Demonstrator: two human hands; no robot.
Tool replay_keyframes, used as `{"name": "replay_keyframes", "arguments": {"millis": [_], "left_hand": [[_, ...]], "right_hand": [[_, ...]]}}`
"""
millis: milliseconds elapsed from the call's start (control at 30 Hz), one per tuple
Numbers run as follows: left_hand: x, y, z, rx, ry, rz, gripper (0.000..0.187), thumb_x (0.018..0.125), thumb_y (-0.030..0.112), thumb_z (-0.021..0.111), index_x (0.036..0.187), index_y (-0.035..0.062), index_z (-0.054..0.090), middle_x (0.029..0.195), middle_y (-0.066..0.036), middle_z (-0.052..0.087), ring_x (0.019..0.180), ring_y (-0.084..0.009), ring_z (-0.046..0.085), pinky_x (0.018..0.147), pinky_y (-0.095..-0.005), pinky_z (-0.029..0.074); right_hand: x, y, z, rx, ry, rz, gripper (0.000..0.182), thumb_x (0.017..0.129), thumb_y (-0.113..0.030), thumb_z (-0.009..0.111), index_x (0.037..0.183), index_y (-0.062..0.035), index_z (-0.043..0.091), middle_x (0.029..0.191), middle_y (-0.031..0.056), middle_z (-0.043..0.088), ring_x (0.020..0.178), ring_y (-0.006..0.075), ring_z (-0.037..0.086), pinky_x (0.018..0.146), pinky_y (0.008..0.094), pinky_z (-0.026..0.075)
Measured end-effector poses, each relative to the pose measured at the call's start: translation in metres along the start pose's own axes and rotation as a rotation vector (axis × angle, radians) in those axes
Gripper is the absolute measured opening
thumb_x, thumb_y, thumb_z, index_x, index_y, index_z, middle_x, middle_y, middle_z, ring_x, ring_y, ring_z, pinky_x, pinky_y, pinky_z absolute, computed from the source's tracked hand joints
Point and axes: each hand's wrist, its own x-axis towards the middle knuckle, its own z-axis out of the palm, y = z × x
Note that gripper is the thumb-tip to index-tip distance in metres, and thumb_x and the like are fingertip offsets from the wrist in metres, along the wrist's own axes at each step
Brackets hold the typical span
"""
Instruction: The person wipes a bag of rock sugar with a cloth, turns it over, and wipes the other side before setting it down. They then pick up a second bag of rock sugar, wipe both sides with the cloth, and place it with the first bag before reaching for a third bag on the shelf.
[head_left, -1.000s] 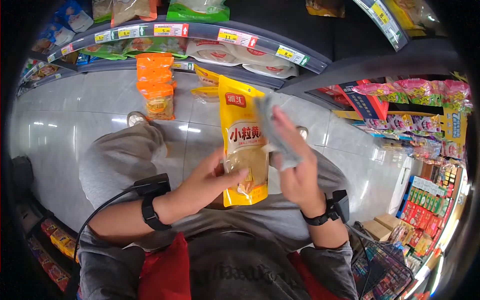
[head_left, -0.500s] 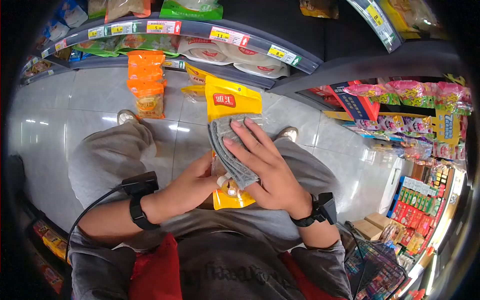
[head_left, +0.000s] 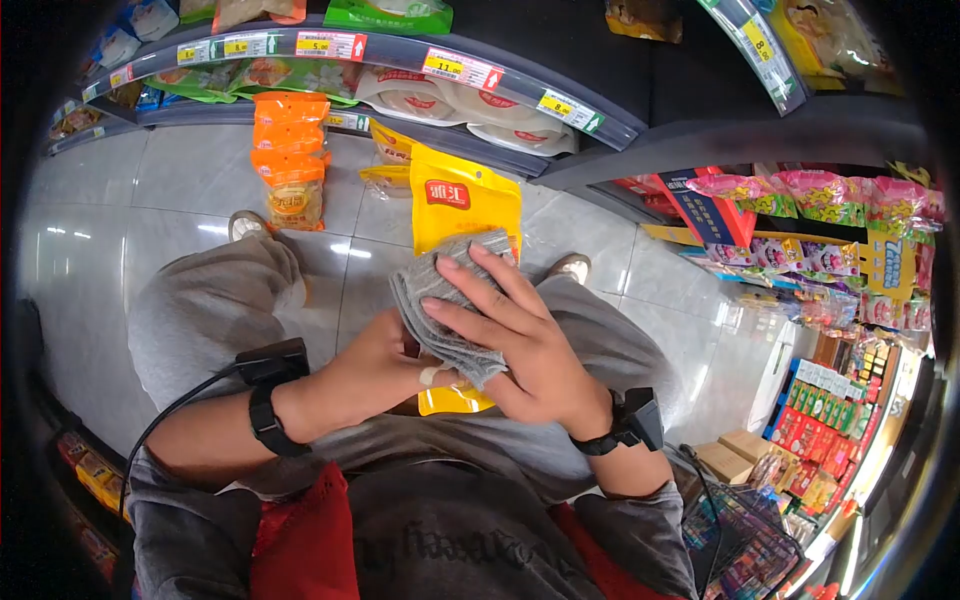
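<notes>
A yellow food bag with a red label is held upright above my lap. My left hand, with a bandage on the thumb, grips its lower part from the left; the fingers behind it are hidden. A folded grey cloth lies across the front of the bag. My right hand presses the cloth against the bag, its fingers stretched over it and its thumb near the lower edge.
Orange food bags stand on the tiled floor ahead, beside other yellow bags. A shelf with price tags curves across the front. Hanging snack packs are at the right, with cardboard boxes and a wire basket at lower right.
My right hand and the grey cloth have shifted slightly left and tilted over the bag. My left hand still holds the lower part, and less of the bag's lower end shows.
</notes>
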Motion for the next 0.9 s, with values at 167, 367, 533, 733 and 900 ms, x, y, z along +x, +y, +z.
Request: {"name": "replay_keyframes", "arguments": {"millis": [167,367,533,733,900], "left_hand": [[0.001,0.004,-0.002,0.249,-0.083,-0.034,0.051,0.091,0.009,0.070,0.135,0.0023,0.046,0.123,-0.005,0.060,0.115,-0.0138,0.056,0.099,-0.0315,0.046],[0.000,-0.003,0.001,0.344,-0.154,-0.039,0.046,0.090,0.013,0.072,0.129,0.0006,0.049,0.114,-0.006,0.063,0.103,-0.0112,0.059,0.091,-0.0302,0.048],[-0.002,0.001,0.004,0.470,-0.163,-0.029,0.045,0.091,0.013,0.070,0.129,0.0007,0.050,0.115,-0.007,0.063,0.104,-0.0122,0.058,0.093,-0.0316,0.047],[-0.001,-0.006,0.002,0.416,-0.183,-0.035,0.049,0.091,0.012,0.070,0.134,0.0007,0.048,0.121,-0.007,0.062,0.112,-0.0133,0.057,0.100,-0.0328,0.045],[-0.001,-0.008,0.003,0.279,-0.166,-0.022,0.051,0.091,0.012,0.070,0.136,0.0011,0.047,0.125,-0.006,0.061,0.115,-0.0130,0.056,0.101,-0.0322,0.045]], "right_hand": [[-0.003,0.002,0.003,-0.084,0.054,0.062,0.072,0.073,-0.018,0.055,0.144,-0.0115,0.051,0.159,0.0146,0.033,0.146,0.0441,0.024,0.118,0.0575,0.020],[-0.004,0.007,0.003,-0.096,0.190,0.131,0.075,0.072,-0.016,0.052,0.146,-0.0091,0.048,0.160,0.0185,0.028,0.147,0.0467,0.019,0.118,0.0592,0.013],[-0.006,0.009,0.000,-0.100,0.233,0.186,0.070,0.077,-0.021,0.049,0.146,-0.0081,0.048,0.160,0.0192,0.028,0.147,0.0478,0.018,0.118,0.0592,0.011],[-0.003,0.006,-0.008,-0.157,0.278,0.249,0.056,0.092,-0.023,0.052,0.146,-0.0085,0.048,0.161,0.0177,0.025,0.147,0.0477,0.017,0.117,0.0605,0.007],[-0.005,0.020,-0.007,-0.109,0.398,0.329,0.052,0.100,-0.027,0.046,0.147,-0.0040,0.045,0.161,0.0204,0.025,0.148,0.0452,0.017,0.118,0.0583,0.008]]}}
